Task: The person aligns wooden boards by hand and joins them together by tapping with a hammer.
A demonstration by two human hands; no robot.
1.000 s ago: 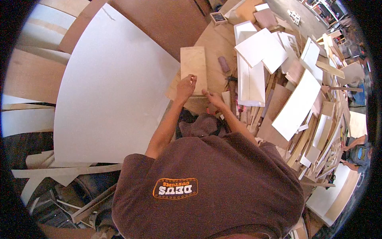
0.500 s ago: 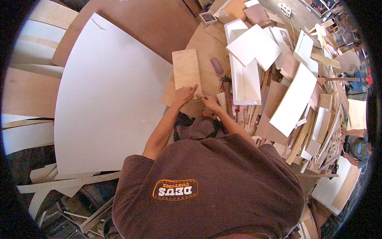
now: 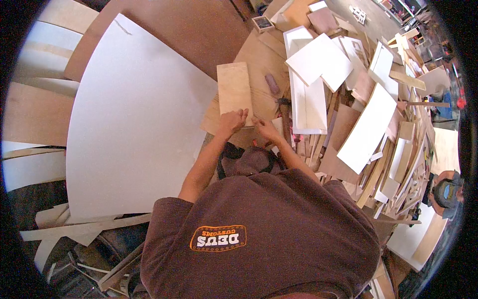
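Observation:
A pale rectangular wooden board (image 3: 234, 85) lies on a brown wooden surface (image 3: 259, 55). Over its near end is my left hand (image 3: 233, 123), fingers curled together; whatever they may hold is too small to tell. My right hand (image 3: 267, 130) is closed at the board's near right corner, with its fingertips on the edge. Beyond the right hand lie a dull purple cylindrical piece (image 3: 272, 83) and a small dark tool (image 3: 283, 101). A small red object (image 3: 255, 143) shows just below the hands.
A large white panel (image 3: 139, 119) spreads out at left. White boards (image 3: 318, 59) and a long white trough-like piece (image 3: 308, 107) lie at right, amid piled wood offcuts (image 3: 398, 164). A small open box (image 3: 262, 23) is at the back. Another person (image 3: 444, 193) is at far right.
The view has shifted slightly. My left hand has moved down to the board's near end, its fingers now more curled. My right hand remains by the corner. The other person has changed posture.

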